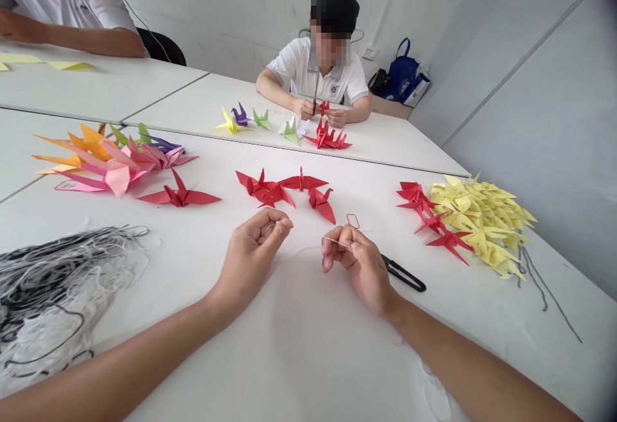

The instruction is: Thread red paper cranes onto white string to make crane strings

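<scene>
My left hand [255, 248] hovers low over the white table [308, 351], thumb and fingers pinched on a thin white thread [272, 225] that I can barely see. My right hand [359, 261] is beside it, fingers pinched on a thin needle [334, 243] that points left toward the left hand. Several red paper cranes [284, 189] lie just beyond both hands. A small red wire loop [353, 220] lies on the table above my right hand. Black scissors [405, 275] stick out from behind my right hand.
A tangle of white and black thread [53, 287] lies at the left. Pink, orange and green cranes [106, 158] sit at far left, yellow cranes [482, 219] and red cranes [431, 219] at right. Across the table a person handles a red crane [324, 108]; another person's arm [72, 36] rests top left.
</scene>
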A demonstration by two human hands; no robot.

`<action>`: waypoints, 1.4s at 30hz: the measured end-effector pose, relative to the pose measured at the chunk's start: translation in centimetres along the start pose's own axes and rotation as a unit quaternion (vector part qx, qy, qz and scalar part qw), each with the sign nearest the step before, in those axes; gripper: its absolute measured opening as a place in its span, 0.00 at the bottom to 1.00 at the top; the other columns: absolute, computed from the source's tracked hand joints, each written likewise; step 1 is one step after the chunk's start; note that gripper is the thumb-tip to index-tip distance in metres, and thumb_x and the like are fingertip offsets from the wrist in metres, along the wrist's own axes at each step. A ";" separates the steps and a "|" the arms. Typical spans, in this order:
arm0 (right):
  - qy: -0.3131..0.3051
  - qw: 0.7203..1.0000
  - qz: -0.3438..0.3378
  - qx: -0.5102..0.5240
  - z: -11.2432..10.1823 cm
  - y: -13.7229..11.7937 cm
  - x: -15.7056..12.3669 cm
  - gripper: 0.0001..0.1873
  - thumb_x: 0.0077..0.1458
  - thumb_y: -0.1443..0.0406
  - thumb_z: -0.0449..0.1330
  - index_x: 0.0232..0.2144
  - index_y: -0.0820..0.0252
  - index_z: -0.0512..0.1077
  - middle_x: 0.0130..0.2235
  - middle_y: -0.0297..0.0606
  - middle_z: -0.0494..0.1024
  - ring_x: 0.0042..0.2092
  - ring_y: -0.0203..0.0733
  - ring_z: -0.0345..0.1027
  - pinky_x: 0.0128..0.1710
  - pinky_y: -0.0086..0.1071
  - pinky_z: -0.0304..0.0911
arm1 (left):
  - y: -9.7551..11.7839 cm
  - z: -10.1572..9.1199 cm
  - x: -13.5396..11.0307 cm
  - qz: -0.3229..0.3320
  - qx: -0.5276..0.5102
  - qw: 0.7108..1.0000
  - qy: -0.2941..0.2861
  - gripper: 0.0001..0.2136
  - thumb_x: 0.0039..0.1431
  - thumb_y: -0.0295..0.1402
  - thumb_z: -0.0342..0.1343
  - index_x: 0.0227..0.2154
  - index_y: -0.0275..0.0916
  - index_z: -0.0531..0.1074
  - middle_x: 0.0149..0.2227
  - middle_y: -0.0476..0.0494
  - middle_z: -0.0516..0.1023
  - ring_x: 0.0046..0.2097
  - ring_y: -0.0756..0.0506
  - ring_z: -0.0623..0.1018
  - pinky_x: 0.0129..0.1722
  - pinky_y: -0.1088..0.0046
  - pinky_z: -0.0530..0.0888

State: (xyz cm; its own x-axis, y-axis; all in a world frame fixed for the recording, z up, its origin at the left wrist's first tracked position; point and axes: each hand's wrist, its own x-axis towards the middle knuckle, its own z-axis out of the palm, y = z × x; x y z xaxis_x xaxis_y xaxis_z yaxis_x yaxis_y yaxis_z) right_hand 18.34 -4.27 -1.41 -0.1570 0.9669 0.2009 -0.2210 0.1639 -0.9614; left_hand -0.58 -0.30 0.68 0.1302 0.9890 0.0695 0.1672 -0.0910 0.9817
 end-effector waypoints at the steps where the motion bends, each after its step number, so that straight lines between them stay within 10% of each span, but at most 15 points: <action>1: -0.002 1.000 -0.003 -0.003 0.0 0.0 -0.1 0.12 0.63 0.67 0.44 0.26 0.57 0.57 0.38 0.38 0.70 0.33 0.39 0.66 0.38 0.39 0.64 | -0.1 0.0 0.0 -0.006 -0.009 1.000 -0.002 0.10 0.62 0.39 0.53 0.29 0.40 0.67 0.21 0.56 0.50 0.24 0.52 0.51 0.23 0.77 0.52; 10: -0.041 0.998 -0.048 -0.024 0.4 -0.1 -0.5 0.13 0.65 0.66 0.44 0.27 0.58 0.60 0.40 0.38 0.68 0.35 0.39 0.66 0.40 0.40 0.65 | -0.8 0.1 0.2 -0.021 -0.049 0.999 -0.010 0.10 0.63 0.41 0.53 0.30 0.41 0.67 0.21 0.56 0.52 0.23 0.53 0.51 0.22 0.76 0.51; 15: -0.003 0.992 -0.039 -0.117 0.8 0.3 -0.4 0.02 0.64 0.63 0.53 0.38 0.54 0.63 0.36 0.32 0.68 0.30 0.34 0.61 0.30 0.30 0.60 | -0.7 -0.1 0.1 0.026 -0.011 0.999 0.021 0.08 0.64 0.36 0.52 0.30 0.40 0.66 0.23 0.55 0.58 0.24 0.53 0.55 0.23 0.76 0.55; 26: 0.069 0.943 0.031 -0.323 1.2 0.4 -0.2 0.11 0.60 0.65 0.57 0.45 0.52 0.63 0.25 0.25 0.75 0.25 0.35 0.58 0.29 0.29 0.56 | -0.9 -0.2 0.2 0.043 -0.047 0.997 0.037 0.10 0.65 0.39 0.50 0.30 0.41 0.64 0.22 0.56 0.55 0.23 0.53 0.55 0.23 0.76 0.55; 34: 0.045 0.927 0.048 -0.369 0.9 0.7 0.0 0.05 0.60 0.64 0.56 0.31 0.56 0.67 0.27 0.31 0.73 0.31 0.38 0.62 0.33 0.31 0.56 | -0.9 -0.4 0.0 0.055 -0.052 0.996 0.043 0.10 0.65 0.39 0.49 0.30 0.41 0.64 0.22 0.56 0.54 0.24 0.52 0.55 0.23 0.75 0.54; 42: 0.134 0.975 -0.039 -0.174 0.2 0.8 0.5 0.12 0.62 0.55 0.57 0.32 0.56 0.68 0.34 0.34 0.69 0.35 0.39 0.61 0.39 0.33 0.60 | -1.4 -0.6 0.6 0.045 -0.024 0.999 0.014 0.10 0.63 0.37 0.49 0.28 0.40 0.64 0.23 0.54 0.56 0.26 0.51 0.54 0.26 0.75 0.54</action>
State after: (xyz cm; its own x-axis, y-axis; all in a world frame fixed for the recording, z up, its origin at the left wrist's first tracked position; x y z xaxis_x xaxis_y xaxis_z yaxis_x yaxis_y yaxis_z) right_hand 17.92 -3.66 -2.01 0.1151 0.9577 0.2637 0.1242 0.2495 -0.9604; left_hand -1.32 0.48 -0.52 0.1149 0.9799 0.1630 0.1091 -0.1755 0.9784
